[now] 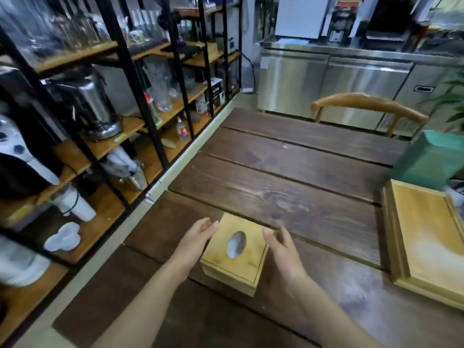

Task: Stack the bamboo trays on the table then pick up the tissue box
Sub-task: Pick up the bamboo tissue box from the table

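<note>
Tissue box (234, 256) sits on the bench (288, 172) near edge between my open, empty left hand (194, 241) and right hand (282, 249); rigid bamboo, probably light though blurred, smooth-sided, so I clamp both flat side walls.

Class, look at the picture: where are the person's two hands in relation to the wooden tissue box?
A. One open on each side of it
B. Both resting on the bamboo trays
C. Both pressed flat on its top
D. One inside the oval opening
A: the left hand and right hand are open on either side of the tissue box, which sits on the table.
</note>
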Available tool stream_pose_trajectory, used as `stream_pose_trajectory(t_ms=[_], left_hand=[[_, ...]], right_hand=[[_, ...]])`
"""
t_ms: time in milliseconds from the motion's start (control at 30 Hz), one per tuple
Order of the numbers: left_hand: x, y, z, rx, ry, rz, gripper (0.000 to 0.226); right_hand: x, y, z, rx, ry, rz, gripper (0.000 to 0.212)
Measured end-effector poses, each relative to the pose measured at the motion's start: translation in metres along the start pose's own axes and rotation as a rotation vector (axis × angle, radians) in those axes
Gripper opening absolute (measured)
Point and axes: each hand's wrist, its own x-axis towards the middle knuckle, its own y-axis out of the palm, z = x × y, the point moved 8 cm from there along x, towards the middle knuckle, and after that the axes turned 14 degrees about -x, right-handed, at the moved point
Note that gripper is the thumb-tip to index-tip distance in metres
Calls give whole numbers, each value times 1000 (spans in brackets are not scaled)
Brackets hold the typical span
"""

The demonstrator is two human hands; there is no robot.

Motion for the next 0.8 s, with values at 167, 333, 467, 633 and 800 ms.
stream_pose_trajectory(t_ms=[167,333,467,633,800], left_hand=[[-5,18,39,-195,-107,66,45],[-22,19,38,-232,-69,125,40],[-45,-8,37,-304,9,43,41],[-72,-65,45,-388,41,-130,58],[-101,-112,53,-463,89,-303,58]], right_hand=[[-13,40,-20,91,26,39,54],[-14,49,-15,92,102,118,52],[-19,74,0,8,62,230,52],[-29,135,20,-93,31,423,54],[-36,193,27,-240,-14,572,65]])
